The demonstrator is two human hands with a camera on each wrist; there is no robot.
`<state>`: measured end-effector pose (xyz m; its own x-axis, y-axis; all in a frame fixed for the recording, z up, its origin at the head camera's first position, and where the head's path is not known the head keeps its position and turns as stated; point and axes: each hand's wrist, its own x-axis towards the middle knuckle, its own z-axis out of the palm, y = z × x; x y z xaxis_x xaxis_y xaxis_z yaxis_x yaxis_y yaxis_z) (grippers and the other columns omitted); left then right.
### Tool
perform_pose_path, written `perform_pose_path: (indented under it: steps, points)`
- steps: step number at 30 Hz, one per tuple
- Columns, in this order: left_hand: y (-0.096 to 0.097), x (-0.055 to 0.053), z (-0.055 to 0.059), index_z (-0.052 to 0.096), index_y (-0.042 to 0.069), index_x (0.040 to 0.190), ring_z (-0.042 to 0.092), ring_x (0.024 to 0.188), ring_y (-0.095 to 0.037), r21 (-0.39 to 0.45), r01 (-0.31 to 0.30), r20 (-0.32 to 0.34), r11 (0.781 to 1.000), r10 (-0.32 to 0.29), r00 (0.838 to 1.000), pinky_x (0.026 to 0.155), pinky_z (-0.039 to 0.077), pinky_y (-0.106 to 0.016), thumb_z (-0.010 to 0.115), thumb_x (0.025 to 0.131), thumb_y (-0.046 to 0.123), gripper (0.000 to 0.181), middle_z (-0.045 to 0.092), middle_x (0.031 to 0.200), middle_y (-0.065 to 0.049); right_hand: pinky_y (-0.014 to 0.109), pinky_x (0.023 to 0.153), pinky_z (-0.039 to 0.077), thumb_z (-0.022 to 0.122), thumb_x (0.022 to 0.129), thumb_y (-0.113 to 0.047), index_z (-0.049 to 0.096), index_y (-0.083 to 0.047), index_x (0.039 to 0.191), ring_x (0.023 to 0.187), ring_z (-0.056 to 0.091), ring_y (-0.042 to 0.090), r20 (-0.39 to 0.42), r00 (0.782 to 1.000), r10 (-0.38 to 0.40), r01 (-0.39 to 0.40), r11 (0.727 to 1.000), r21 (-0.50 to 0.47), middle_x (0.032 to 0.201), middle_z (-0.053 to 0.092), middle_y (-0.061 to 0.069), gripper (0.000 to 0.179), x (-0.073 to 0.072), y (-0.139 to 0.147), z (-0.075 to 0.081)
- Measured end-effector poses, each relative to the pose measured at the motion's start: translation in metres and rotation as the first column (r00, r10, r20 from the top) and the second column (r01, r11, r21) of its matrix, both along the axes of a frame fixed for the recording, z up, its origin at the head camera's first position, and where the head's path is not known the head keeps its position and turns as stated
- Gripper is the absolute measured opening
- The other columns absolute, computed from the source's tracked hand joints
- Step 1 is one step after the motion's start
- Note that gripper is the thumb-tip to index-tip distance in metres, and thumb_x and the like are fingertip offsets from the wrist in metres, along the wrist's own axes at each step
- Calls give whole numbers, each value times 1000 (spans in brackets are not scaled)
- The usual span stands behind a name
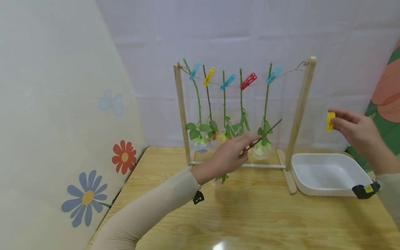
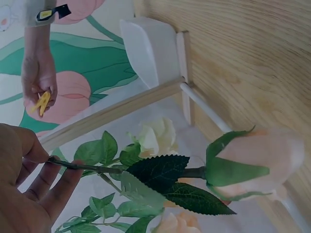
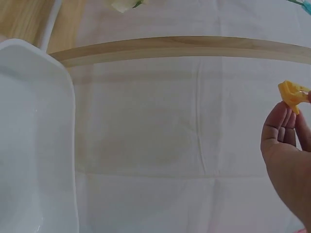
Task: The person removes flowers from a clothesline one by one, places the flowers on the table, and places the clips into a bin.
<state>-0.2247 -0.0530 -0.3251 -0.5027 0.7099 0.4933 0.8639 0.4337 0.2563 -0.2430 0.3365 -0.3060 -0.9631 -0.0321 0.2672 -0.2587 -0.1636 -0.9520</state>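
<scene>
In the head view my left hand (image 1: 226, 155) pinches the dark stem of a rose in front of the rack, the stem's bare end slanting up to the right. The left wrist view shows this rose (image 2: 252, 165), pale pink with dark green leaves, its bloom pointing away from the fingers. My right hand (image 1: 359, 133) is raised right of the rack and pinches a yellow clothespin (image 1: 330, 122) between thumb and fingers. Several roses hang bloom-down from a string on the wooden rack (image 1: 301, 107), held by clothespins, among them a red clothespin (image 1: 248, 81).
A white basin (image 1: 325, 191) stands on the wooden table (image 1: 250, 215) by the rack's right foot. A white rod (image 1: 264, 166) joins the rack's posts low down. White cloth (image 1: 218, 31) hangs behind, and a wall with painted flowers (image 1: 87, 198) stands at left.
</scene>
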Motion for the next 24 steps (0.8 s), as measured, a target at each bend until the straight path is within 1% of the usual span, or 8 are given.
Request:
perform_pose_path:
  steps: [5, 9, 13, 16, 19, 21, 23, 24]
  points:
    - [-5, 1, -7, 46, 10, 151, 55, 72, -11, -60, -25, -58, 998, 21, 998, 55, 39, -19, 59, 93, -7, 62, 65, 125, -8, 15, 77, 54, 61, 98, 1, 74, -14, 109, 94, 62, 7, 2, 1000, 27, -26, 997, -67, 107, 68, -5, 22, 1, 3, -12]
    - [-8, 2, -11, 47, 11, 150, 48, 64, -11, -102, -52, -124, 993, 40, 991, 53, 37, -20, 59, 93, -7, 61, 66, 119, -8, 16, 74, 55, 61, 98, 0, 74, -12, 107, 91, 63, 8, 7, 1000, 27, -26, 995, -97, 105, 69, -5, 20, 1, 5, -21]
    - [-10, 3, -15, 50, 12, 148, 55, 72, -13, -127, -79, -193, 989, 54, 980, 53, 39, -18, 60, 92, -6, 59, 67, 119, -7, 14, 74, 54, 63, 98, -4, 73, -15, 106, 91, 62, 5, 49, 999, -6, 9, 998, -69, 105, 67, -7, 17, 0, 6, -28]
    - [-11, 4, -18, 51, 13, 148, 57, 77, -14, -138, -93, -210, 986, 63, 976, 52, 39, -17, 61, 91, -6, 61, 66, 125, -6, 12, 75, 53, 64, 99, -8, 73, -18, 107, 94, 60, 3, 86, 995, -41, 44, 999, -23, 108, 64, -10, 15, 0, 6, -33]
    - [-12, 5, -21, 49, 15, 149, 53, 72, -12, -160, -102, -211, 982, 67, 975, 50, 38, -16, 61, 92, -6, 62, 66, 123, -5, 14, 76, 53, 61, 100, -6, 72, -17, 109, 96, 59, 4, 108, 994, -4, 11, 998, -62, 111, 63, -9, 18, 0, 8, -38]
    - [-12, 6, -24, 48, 15, 149, 49, 69, -11, -179, -107, -215, 978, 67, 974, 49, 36, -15, 61, 92, -6, 63, 65, 120, -4, 16, 77, 54, 57, 101, -3, 73, -15, 110, 97, 59, 6, 113, 993, 44, -31, 993, -115, 111, 64, -7, 22, 0, 10, -40]
    - [-12, 7, -27, 48, 16, 150, 48, 70, -10, -198, -111, -219, 974, 66, 973, 47, 35, -14, 61, 91, -6, 64, 63, 117, -4, 17, 77, 54, 54, 102, 0, 74, -13, 111, 97, 59, 7, 114, 990, 85, -66, 985, -159, 110, 66, -6, 25, 1, 12, -43]
    - [-13, 8, -28, 48, 16, 150, 49, 72, -9, -206, -115, -223, 972, 68, 973, 47, 35, -13, 61, 91, -6, 64, 63, 116, -3, 17, 77, 54, 53, 102, 0, 74, -14, 111, 97, 59, 7, 114, 990, 89, -70, 984, -161, 109, 66, -6, 26, 2, 12, -44]
